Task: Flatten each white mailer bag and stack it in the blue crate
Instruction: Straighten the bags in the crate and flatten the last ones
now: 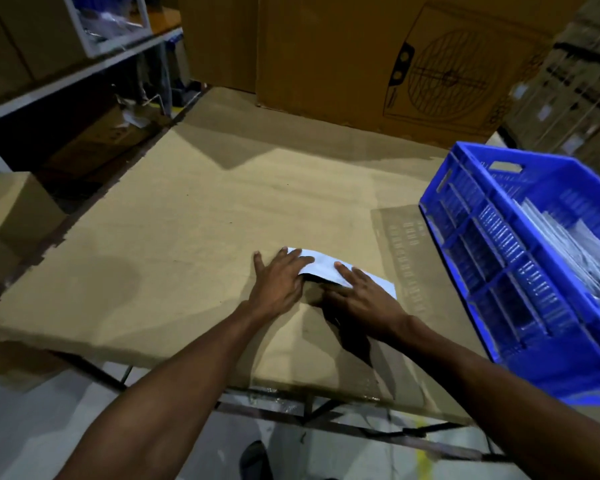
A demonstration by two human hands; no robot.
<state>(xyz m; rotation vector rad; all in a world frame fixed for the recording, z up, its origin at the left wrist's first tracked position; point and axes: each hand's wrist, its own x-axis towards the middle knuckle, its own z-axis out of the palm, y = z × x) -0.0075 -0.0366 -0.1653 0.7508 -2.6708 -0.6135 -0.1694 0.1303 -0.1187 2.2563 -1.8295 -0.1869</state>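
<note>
Head view: risk of the white mailer bag (321, 265) springing back up or skidding on the cardboard-covered counter (187, 220) if pressure lifts unevenly, its near edge bowed off the surface. Lying under both hands, left hand (279, 277) and right hand (359, 296) spread flat, pressing its ends. Blue crate (465, 237) just right, already holding bags.

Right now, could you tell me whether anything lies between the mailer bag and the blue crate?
Nothing visible does. The white mailer bag lies under the left hand and right hand; only bare cardboard tabletop separates it from the blue crate.
</note>
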